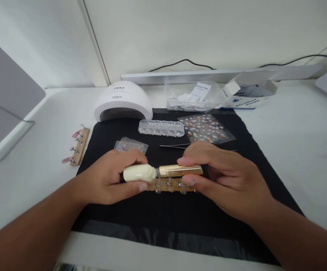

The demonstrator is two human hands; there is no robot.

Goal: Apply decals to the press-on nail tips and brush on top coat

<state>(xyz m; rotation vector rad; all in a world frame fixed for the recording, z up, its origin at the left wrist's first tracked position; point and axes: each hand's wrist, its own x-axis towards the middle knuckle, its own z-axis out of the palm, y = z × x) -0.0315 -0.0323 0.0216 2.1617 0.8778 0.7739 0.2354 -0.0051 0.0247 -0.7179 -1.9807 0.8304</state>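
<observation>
My left hand [120, 175] is closed around a cream nail polish bottle [137, 173], held on its side with the neck to the right. My right hand [219, 171] pinches the ridged gold cap [183, 170] between thumb and fingers. Cap and bottle are in line, with the neck showing between them. Beneath them is a wooden nail-tip stand [176, 185] bearing several clear nail tips; its right end is hidden by my right hand. A pair of tweezers [171, 146] lies just beyond, partly covered by my right hand.
On the black mat [157, 214] lie a clear rhinestone case [161, 128], a floral sticker sheet [207, 128] and small sticker packets [132, 145]. A white nail lamp [123, 99] stands behind, beside a clear tray [191, 99] and an open alcohol-pad box [248, 96]. Another stand [80, 146] sits left.
</observation>
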